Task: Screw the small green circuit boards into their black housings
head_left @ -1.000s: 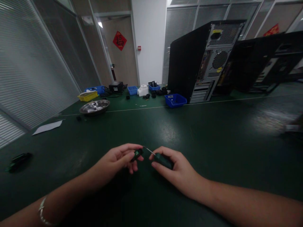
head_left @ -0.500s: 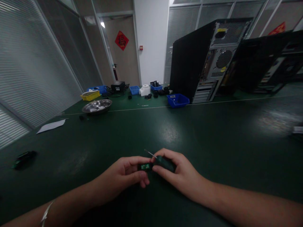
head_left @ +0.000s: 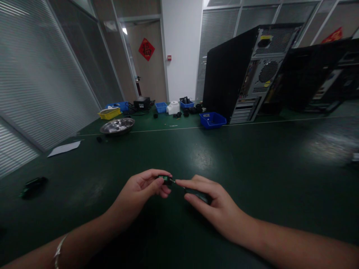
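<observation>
Between the thumb and fingers of my left hand point(head_left: 144, 188) is a small black part with a green circuit board point(head_left: 165, 179). My right hand point(head_left: 211, 198) is wrapped round the dark green handle of a screwdriver point(head_left: 198, 195), its index finger stretched along the shaft. The thin metal shaft points left, and its tip is at the right end of the small part. Whether the tip sits inside it or only touches it, I cannot tell. Both hands are above the green table.
A dark green and black piece point(head_left: 33, 186) lies at the left. Farther back are a metal bowl point(head_left: 117, 126), a paper sheet point(head_left: 64, 148), a yellow tray point(head_left: 110, 113) and a blue bin point(head_left: 213, 120). A black computer tower point(head_left: 230, 74) stands at the back right.
My left hand has moved up and slightly left with the circuit-board part. The screwdriver has turned, so its shaft now points at the part's right end instead of up past it.
</observation>
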Demonstrator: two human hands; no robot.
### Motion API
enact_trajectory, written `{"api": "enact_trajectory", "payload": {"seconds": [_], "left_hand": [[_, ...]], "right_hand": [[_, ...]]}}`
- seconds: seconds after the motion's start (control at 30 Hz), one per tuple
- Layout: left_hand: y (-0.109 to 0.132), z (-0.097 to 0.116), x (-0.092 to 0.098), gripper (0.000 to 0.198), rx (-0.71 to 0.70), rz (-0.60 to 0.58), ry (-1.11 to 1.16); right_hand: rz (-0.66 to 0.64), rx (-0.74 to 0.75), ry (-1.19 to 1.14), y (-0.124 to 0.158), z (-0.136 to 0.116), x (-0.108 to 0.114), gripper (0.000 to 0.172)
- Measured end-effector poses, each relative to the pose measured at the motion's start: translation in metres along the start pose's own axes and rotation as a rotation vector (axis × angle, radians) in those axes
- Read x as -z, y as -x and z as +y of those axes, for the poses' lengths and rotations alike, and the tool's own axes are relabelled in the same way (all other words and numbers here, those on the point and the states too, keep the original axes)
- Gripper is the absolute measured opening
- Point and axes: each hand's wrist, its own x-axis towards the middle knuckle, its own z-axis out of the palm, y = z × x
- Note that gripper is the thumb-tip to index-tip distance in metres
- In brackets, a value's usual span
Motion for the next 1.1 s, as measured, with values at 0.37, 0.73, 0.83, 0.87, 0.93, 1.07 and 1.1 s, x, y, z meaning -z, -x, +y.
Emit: {"api": "enact_trajectory", "payload": {"seconds": [0.37,0.73,0.83,0.87,0.93,1.07,1.1], "left_hand": [[0.002,0.0,-0.002,0.021,-0.043,-0.003,-0.032],[0.003,-0.003,-0.003,0.019,0.028,-0.04,0.1],[0.001,-0.005,-0.003,0.017,0.097,-0.064,0.217],[0.001,-0.005,-0.004,0.018,0.117,-0.066,0.242],[0.001,-0.003,-0.005,0.019,0.144,-0.067,0.278],[0.001,-0.001,-0.006,0.018,0.162,-0.083,0.329],[0.001,-0.001,-0.005,0.017,0.165,-0.09,0.34]], "right_hand": [[-0.01,0.005,0.002,0.0,0.0,0.0,0.036],[-0.026,0.02,0.002,0.0,-0.002,-0.001,0.035],[-0.035,0.019,-0.006,0.0,-0.003,-0.001,0.035],[-0.038,0.018,-0.003,0.0,-0.003,-0.001,0.035],[-0.041,0.02,-0.002,0.0,-0.003,0.0,0.035],[-0.038,0.047,0.002,0.001,-0.001,0.0,0.035],[-0.037,0.055,0.003,0.001,-0.001,0.0,0.035]]}}
